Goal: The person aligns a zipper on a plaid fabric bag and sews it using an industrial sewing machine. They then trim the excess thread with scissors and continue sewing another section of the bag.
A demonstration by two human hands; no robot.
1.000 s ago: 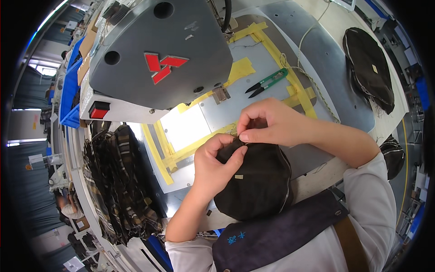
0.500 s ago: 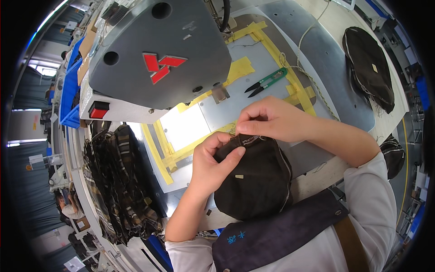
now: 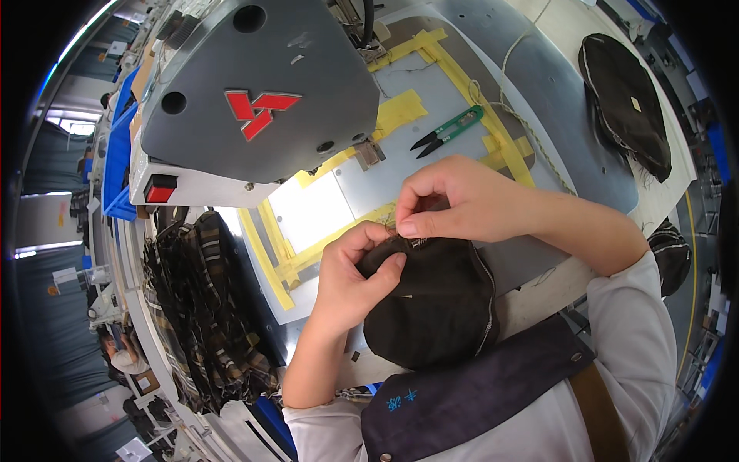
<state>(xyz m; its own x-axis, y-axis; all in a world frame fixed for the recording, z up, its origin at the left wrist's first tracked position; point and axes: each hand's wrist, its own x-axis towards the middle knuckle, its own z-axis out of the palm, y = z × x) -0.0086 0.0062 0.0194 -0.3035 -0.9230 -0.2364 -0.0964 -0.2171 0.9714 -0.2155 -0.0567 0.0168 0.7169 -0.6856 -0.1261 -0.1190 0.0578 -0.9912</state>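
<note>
A dark brown fabric pouch point(image 3: 431, 308) with a metal zipper round its edge hangs at the near side of the machine table. My left hand point(image 3: 358, 269) grips its top left edge, thumb in front and fingers behind. Beside it my right hand point(image 3: 454, 204) pinches at the same top edge, near the zipper end. Fine loose threads show by the fingertips; whether the right fingers hold thread or cloth is too small to tell. Green-handled thread snips point(image 3: 448, 132) lie on the table beyond my right hand.
A grey sewing machine head point(image 3: 262, 92) looms at the upper left. Yellow tape point(image 3: 454, 69) frames the metal work plate. A second dark pouch point(image 3: 625, 104) lies at the far right, and plaid fabric pieces point(image 3: 204, 308) are heaped at the left. A cord point(image 3: 531, 131) crosses the table.
My right hand has shifted slightly left, closer to the left fingertips, and covers more of the zipper end. The pouch's top has tilted, foreshortening its small label. The view has shifted slightly.
</note>
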